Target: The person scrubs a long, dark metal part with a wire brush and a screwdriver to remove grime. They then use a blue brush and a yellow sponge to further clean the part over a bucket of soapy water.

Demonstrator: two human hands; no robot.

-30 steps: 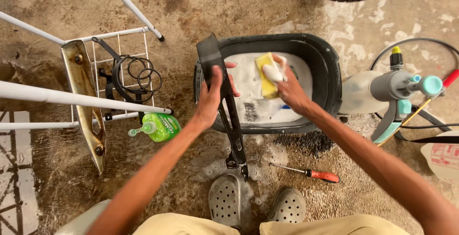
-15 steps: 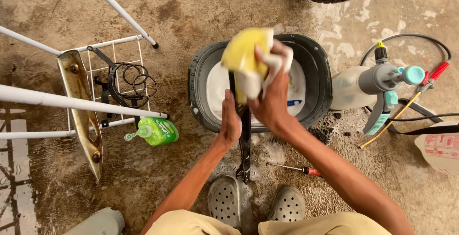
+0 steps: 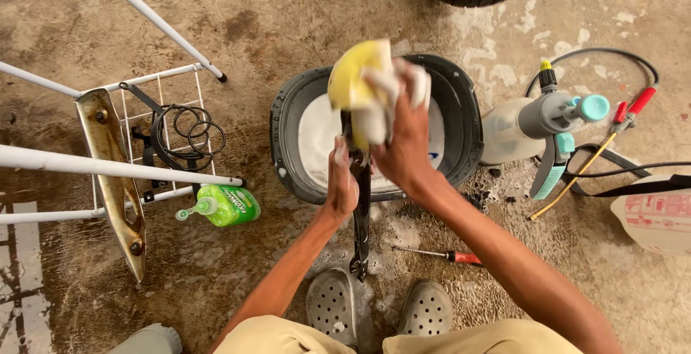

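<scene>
I had my left hand [image 3: 342, 185] closed around the middle of a long black metal part [image 3: 360, 203], which stood nearly upright with its lower end down between my grey clogs [image 3: 335, 303] on the concrete floor [image 3: 273, 15]. My right hand [image 3: 403, 138] gripped a yellow sponge [image 3: 354, 73], foamy and pressed against the top of the part, just over the black tub [image 3: 461, 120] of soapy water. Suds covered both hands, and I judged that to be the main risk: a wet, soapy grip on bare metal could slide, and the part could tip into the tub or drop onto my feet. A hard downward stroke with the sponge could also kick the lower end out across the wet floor. A red-handled screwdriver [image 3: 435, 255] lay just beside my right foot, close enough to be knocked or stepped on. To the left lay a green soap bottle [image 3: 227, 206] on its side near a white wire rack [image 3: 155, 138], and to the right a grey pump sprayer [image 3: 536, 127] stood near the tub, its hose within reach of a stray elbow.
</scene>
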